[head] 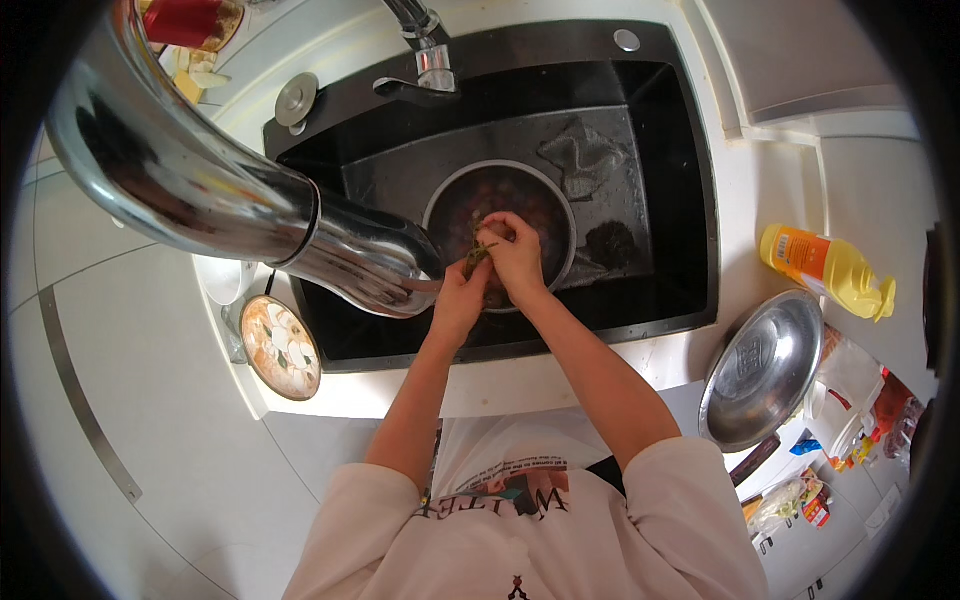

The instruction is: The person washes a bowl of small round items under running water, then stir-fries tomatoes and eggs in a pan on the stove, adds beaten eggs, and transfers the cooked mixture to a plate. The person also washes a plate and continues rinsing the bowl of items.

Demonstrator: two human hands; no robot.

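Both of my hands are together over a round metal pot standing in the black sink. Dark reddish round pieces lie in liquid inside it; what they are I cannot tell. My left hand pinches a small bunch of green stems at its lower end. Touching the upper part of the bunch, my right hand has its thumb and fingers bent around it. A wet mesh cloth and a dark scouring pad lie on the sink floor, right of the pot.
A large chrome pipe crosses the left side, close to my left hand. The faucet stands at the sink's back. On the right are a yellow bottle and a steel basin; a floral-patterned round item sits at the left.
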